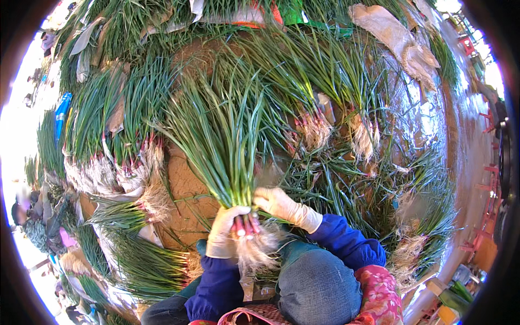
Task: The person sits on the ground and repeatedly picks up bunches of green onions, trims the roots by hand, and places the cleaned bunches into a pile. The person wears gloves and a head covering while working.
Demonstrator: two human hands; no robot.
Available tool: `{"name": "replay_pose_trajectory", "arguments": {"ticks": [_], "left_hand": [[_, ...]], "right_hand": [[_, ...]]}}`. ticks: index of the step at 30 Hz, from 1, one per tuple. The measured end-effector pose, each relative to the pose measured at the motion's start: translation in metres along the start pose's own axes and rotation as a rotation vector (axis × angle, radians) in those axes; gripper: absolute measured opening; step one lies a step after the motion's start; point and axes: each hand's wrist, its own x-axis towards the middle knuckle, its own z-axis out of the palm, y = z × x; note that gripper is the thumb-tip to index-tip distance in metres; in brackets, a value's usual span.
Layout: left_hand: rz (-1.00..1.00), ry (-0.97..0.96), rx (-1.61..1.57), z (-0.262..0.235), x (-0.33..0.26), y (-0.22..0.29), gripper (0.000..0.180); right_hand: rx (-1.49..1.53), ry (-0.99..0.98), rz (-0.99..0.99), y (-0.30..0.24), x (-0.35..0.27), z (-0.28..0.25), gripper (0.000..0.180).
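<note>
Two hands (pixel 254 216) around onion bunch (pixel 227 141)

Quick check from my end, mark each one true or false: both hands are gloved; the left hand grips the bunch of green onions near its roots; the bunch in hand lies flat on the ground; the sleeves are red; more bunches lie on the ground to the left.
1. Both hands are gloved. True: left hand and right hand wear pale gloves.
2. The left hand grips the bunch of green onions near its roots. True.
3. The bunch lies flat on the ground. False: it is held up, leaves fanning away.
4. The sleeves are red. False: blue.
5. More bunches lie to the left. True.
</note>
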Motion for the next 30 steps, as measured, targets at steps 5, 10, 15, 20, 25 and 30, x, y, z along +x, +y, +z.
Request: {"name": "replay_pose_trajectory", "arguments": {"ticks": [5, 10, 15, 20, 25, 30], "left_hand": [[0.180, 0.246, 0.102, -0.032, -0.045, 0.061, 0.024], [0.323, 0.066, -0.232, -0.047, -0.037, 0.077, 0.041], [0.416, -0.036, -0.273, -0.054, 0.018, 0.036, 0.065], [0.238, -0.268, -0.383, -0.058, 0.039, -0.012, 0.067], [0.325, -0.322, -0.579, -0.040, 0.044, -0.026, 0.080], [0.320, -0.352, -0.611, -0.020, 0.046, -0.018, 0.054]], "right_hand": [[0.456, -0.831, 0.546, 0.009, -0.029, -0.023, 0.018], [-0.525, 0.341, 0.454, 0.125, -0.008, -0.086, 0.016], [-0.992, 0.270, 0.833, 0.232, 0.021, -0.102, 0.033], [-0.973, 0.440, 0.799, 0.235, 0.015, -0.116, 0.025], [0.082, 0.866, 0.570, 0.186, 0.022, -0.150, 0.028], [0.669, 0.574, 0.716, 0.152, 0.034, -0.132, 0.031]]}}
